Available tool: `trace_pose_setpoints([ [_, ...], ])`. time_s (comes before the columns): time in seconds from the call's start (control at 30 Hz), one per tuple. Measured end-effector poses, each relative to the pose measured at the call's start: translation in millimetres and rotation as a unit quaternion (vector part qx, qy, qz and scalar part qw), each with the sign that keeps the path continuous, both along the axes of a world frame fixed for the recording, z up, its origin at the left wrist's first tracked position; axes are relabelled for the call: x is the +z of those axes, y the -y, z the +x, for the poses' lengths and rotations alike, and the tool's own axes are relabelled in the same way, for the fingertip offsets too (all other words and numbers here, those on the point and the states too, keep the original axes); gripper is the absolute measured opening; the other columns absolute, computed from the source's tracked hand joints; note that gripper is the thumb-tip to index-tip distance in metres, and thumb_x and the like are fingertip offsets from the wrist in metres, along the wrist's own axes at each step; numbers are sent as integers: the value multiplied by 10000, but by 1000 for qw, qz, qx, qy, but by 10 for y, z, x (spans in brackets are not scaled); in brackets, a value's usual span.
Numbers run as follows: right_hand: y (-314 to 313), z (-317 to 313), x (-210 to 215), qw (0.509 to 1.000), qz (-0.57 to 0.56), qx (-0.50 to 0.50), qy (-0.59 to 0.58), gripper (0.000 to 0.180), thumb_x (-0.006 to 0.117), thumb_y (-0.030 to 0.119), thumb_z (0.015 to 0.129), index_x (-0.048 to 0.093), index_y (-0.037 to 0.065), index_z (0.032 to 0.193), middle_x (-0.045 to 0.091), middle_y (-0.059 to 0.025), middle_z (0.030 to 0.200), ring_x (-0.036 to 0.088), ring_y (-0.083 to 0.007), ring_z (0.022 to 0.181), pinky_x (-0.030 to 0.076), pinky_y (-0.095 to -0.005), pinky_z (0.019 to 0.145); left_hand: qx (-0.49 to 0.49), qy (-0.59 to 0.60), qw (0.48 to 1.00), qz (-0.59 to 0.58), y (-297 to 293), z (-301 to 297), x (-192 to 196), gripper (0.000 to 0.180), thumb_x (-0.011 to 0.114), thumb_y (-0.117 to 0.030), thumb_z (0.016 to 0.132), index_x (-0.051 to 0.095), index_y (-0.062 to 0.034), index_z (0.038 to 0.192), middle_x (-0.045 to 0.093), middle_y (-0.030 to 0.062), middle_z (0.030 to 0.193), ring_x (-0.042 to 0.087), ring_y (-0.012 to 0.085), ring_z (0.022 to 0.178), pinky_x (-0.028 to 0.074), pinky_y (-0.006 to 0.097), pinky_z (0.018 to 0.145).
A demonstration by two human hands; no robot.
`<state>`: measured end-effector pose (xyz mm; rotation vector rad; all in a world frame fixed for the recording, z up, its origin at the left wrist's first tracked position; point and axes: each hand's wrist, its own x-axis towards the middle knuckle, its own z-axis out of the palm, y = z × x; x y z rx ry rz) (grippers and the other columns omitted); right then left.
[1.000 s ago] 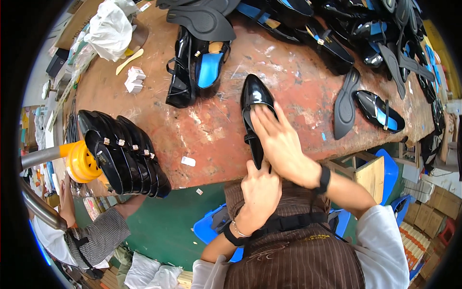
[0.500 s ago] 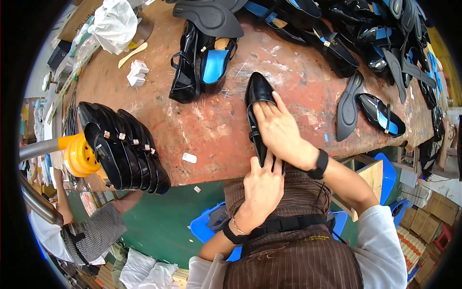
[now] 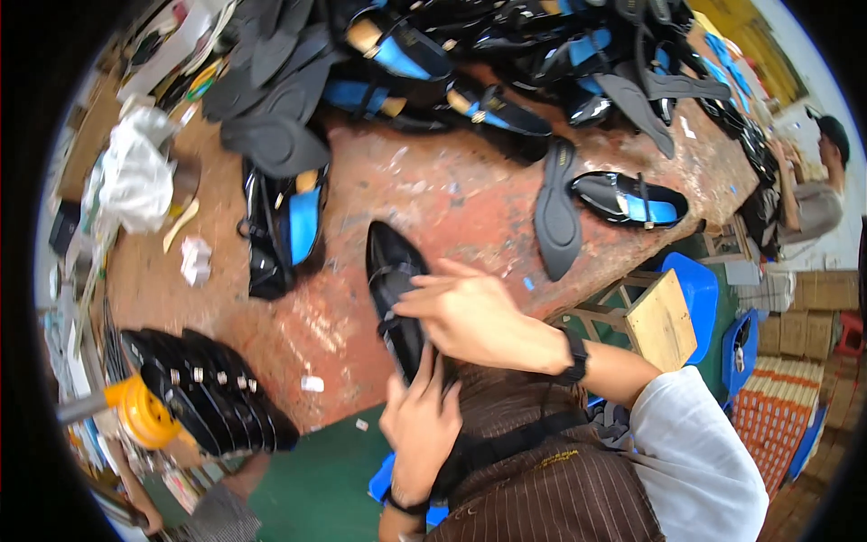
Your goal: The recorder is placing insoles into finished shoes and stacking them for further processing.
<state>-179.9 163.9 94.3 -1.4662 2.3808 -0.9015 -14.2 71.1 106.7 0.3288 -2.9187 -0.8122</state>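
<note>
A black patent shoe (image 3: 392, 280) with a pointed toe lies at the table's front edge, its toe facing away from me. My left hand (image 3: 423, 429) holds it by the heel end, fingers reaching into the heel opening. Over the shoe's middle, beside the strap, is my right hand (image 3: 474, 316), its fingers spread and slightly bent. The right fingertips touch or hover just above the shoe's opening; I cannot tell which. Both hands partly cover the shoe's inside.
Nested black shoes (image 3: 203, 384) stand at the left by a yellow round fixture (image 3: 147, 417). A dark grey insole (image 3: 558, 217) and a blue-lined shoe (image 3: 629, 200) lie to the right. Shoes and insoles pile up at the back. A person (image 3: 813, 185) is at the far right.
My right hand has drawn back out of the shoe's front opening to above its middle. The left hand stays at the heel. My view has turned to the right.
</note>
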Motion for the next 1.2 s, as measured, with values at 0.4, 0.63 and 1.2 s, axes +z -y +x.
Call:
trace_pose_setpoints([
  [0.4,-872,-951,-163,875,174,-452,-14,929,817,316,722,373,-5,1472,511,-237,1204,536,-420,1076,529,-478,872,196,279,932,-121,986,538,600,340,756,-185,855,707,38,1107,660,191,1267,649,370,1057,504,417,949],
  [0.63,-1385,-912,17,638,-336,-396,569,586,533,-22,719,510,-47,1305,634,-227,1178,664,-327,1068,536,-402,941,65,-45,990,-116,770,-1082,907,449,739,-152,846,656,-51,1275,644,185,1290,588,355,1199,457,411,1033],
  [1.2,-1814,-552,283,574,-462,-351,578,470,520,73,953,435,-153,1356,575,-296,1332,617,-361,1201,516,-414,1010,-59,-296,950,-83,-161,-4959,992,547,618,-65,767,538,27,1301,535,233,1346,626,431,1070,537,486,902],
])
